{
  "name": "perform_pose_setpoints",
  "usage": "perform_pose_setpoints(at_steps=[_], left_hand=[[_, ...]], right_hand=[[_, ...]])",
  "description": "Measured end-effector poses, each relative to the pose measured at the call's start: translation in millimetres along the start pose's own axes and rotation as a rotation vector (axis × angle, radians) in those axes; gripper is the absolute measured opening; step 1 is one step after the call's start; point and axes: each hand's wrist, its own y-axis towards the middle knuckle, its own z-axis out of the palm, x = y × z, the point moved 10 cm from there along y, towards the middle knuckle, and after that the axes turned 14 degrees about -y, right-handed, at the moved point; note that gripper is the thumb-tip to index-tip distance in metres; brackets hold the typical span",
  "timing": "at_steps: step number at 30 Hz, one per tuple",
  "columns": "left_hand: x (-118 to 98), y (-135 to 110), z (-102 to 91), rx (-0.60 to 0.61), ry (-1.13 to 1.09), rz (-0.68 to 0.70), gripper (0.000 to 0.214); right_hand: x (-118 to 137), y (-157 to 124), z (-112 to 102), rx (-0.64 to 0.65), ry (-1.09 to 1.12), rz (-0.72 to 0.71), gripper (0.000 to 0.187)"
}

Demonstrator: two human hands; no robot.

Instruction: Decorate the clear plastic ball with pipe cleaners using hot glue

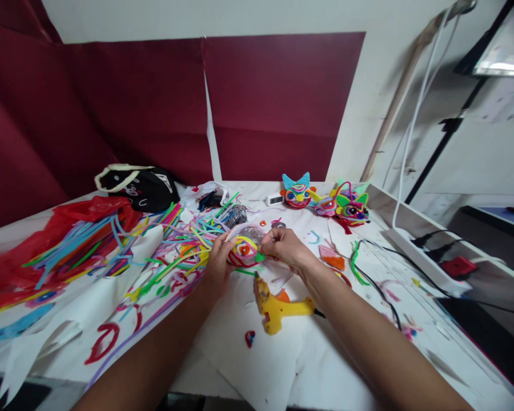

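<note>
Between my hands, above the white table, is a clear plastic ball (253,233) partly covered with coloured pipe cleaners (243,249) in yellow, red, pink and green. My left hand (219,254) grips its left side, thumb toward the top. At its right edge, the fingers of my right hand (281,246) are pinched together; whatever lies between them is too small to make out. A yellow glue gun (278,307) lies just below, its nozzle pointing up toward the ball. A small red and blue coiled piece (249,338) rests nearer the table's front.
Loose pipe cleaners (163,274) and a red plastic bag (107,211) spread over the left. A black bag (143,185) stands behind. Finished pipe-cleaner animal heads (297,194) sit at the back right. A power strip (428,262) and black cable (381,294) lie right.
</note>
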Motion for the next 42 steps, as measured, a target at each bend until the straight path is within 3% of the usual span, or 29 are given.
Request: perform_pose_setpoints(at_steps=[15,23,42], left_hand=[[-2,-2,5.9,0.028,-0.054,-0.001,0.046],[-3,-4,11.9,0.108,-0.102,0.001,0.053],[1,0,5.9,0.052,-0.165,-0.051,0.055]], right_hand=[[6,-3,-2,-0.006,0.044,-0.025,0.020],[11,-5,-3,0.010,0.055,-0.052,0.028],[6,-2,0,0.016,0.016,-0.092,0.027]])
